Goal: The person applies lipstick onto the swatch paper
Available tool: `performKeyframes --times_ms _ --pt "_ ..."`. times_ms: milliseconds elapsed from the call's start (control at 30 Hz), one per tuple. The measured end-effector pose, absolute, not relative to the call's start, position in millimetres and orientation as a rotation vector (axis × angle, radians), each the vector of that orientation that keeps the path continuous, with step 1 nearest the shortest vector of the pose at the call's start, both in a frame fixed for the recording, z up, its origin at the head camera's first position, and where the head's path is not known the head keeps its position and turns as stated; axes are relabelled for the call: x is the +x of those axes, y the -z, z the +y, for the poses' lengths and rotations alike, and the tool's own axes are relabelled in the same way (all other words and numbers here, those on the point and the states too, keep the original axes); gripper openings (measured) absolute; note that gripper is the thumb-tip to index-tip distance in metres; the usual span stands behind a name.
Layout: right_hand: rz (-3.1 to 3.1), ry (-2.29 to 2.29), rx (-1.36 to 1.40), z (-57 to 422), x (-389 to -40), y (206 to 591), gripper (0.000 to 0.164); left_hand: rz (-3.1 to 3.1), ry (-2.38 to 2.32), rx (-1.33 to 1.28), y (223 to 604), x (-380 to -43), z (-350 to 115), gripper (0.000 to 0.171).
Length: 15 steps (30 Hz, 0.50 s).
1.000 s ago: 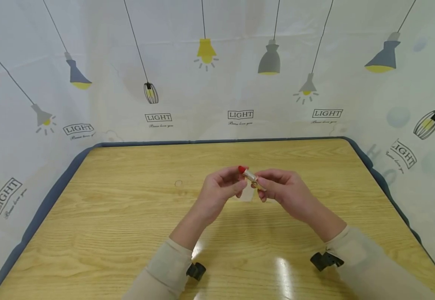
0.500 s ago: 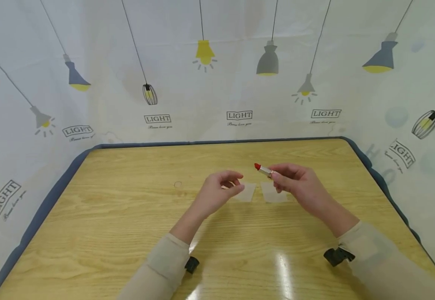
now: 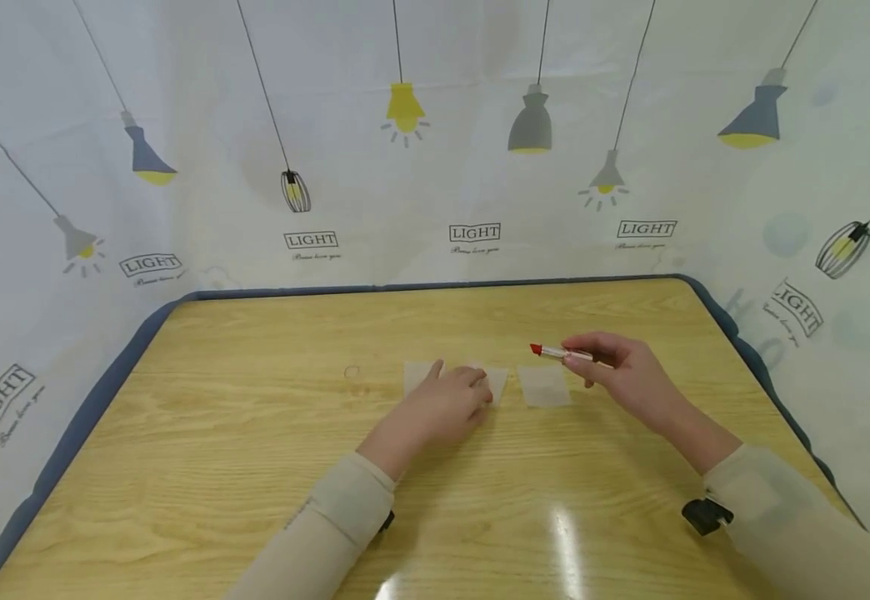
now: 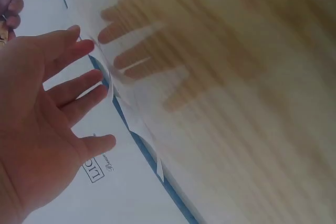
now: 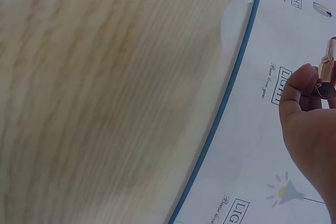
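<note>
My right hand (image 3: 633, 379) pinches a lipstick (image 3: 552, 352) between thumb and fingers, holding it above the table. Its bare red tip points left, and in the right wrist view the gold base of the lipstick (image 5: 326, 72) shows. Three thin whitish paper squares lie in a row. The right-hand paper square (image 3: 543, 387) is in full view near the lipstick. My left hand (image 3: 442, 408) is palm down over the other two, partly hiding the middle paper square (image 3: 498, 382) and the left paper square (image 3: 415, 375). In the left wrist view its fingers (image 4: 79, 87) are spread, close over the sheets.
The wooden table (image 3: 217, 450) has a dark blue padded edge (image 3: 315, 291). Behind it hangs a white cloth (image 3: 375, 192) printed with lamps. A faint ring mark (image 3: 352, 372) shows left of the papers.
My right hand has drawn the lipstick away to the right, apart from the left hand. The left hand has turned palm down and spread its fingers over the papers.
</note>
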State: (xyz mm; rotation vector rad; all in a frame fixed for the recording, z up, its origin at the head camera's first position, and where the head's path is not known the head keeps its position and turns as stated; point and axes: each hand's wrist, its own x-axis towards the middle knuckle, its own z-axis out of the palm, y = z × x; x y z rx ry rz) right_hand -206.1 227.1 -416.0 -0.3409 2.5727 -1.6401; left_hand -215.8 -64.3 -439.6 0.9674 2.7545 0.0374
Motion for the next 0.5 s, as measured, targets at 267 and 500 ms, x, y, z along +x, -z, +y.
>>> performKeyframes --times_ms 267,500 --pt "2.595 1.616 -0.317 236 -204 420 0.034 2.727 0.049 0.885 441 -214 -54 0.041" --pt "2.709 1.479 -0.379 241 -206 424 0.032 2.76 0.078 0.892 434 -218 -47 0.046"
